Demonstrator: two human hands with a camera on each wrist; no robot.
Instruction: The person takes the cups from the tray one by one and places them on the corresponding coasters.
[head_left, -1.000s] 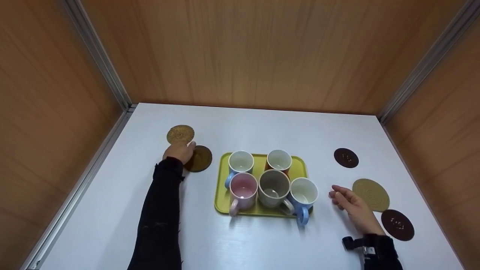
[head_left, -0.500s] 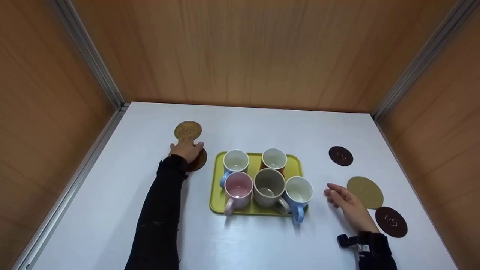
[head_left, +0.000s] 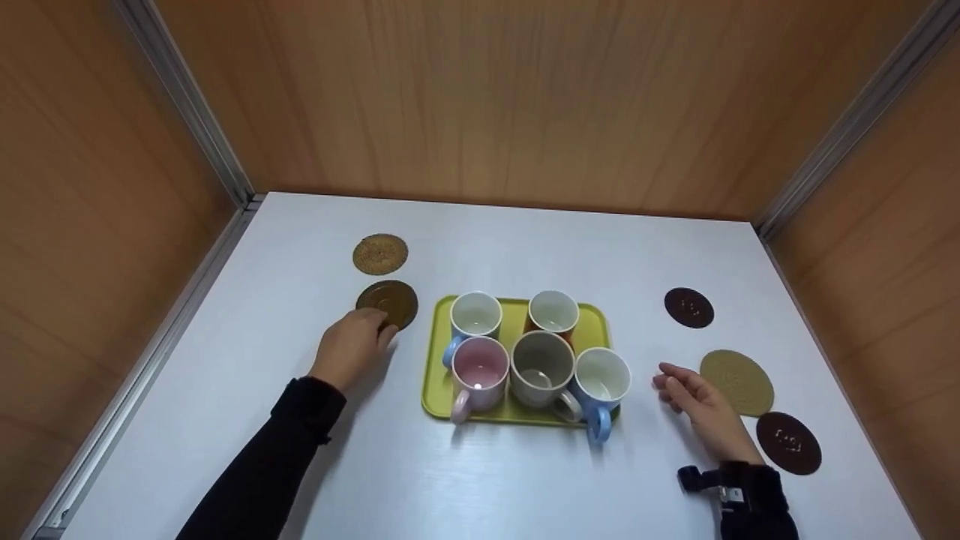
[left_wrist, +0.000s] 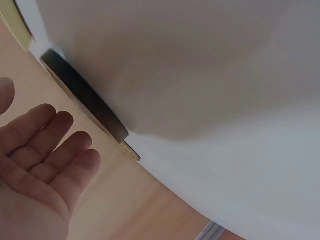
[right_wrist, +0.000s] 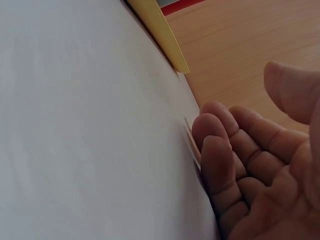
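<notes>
Arranging coasters (head_left: 380, 253), by my eye: left hand (head_left: 349, 350), loosely spread, empty; brown coaster (head_left: 386, 295), just beyond it; right hand (head_left: 705, 411), likewise, beside olive coaster (head_left: 739, 381); five mugs (head_left: 480, 367), between hands. Next move likely calls for curling round a handle (head_left: 598, 426).

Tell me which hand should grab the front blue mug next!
Probably the right hand: it's empty and nearer the front blue mug. The left hand, also empty, is across the tray by a brown coaster.
</notes>
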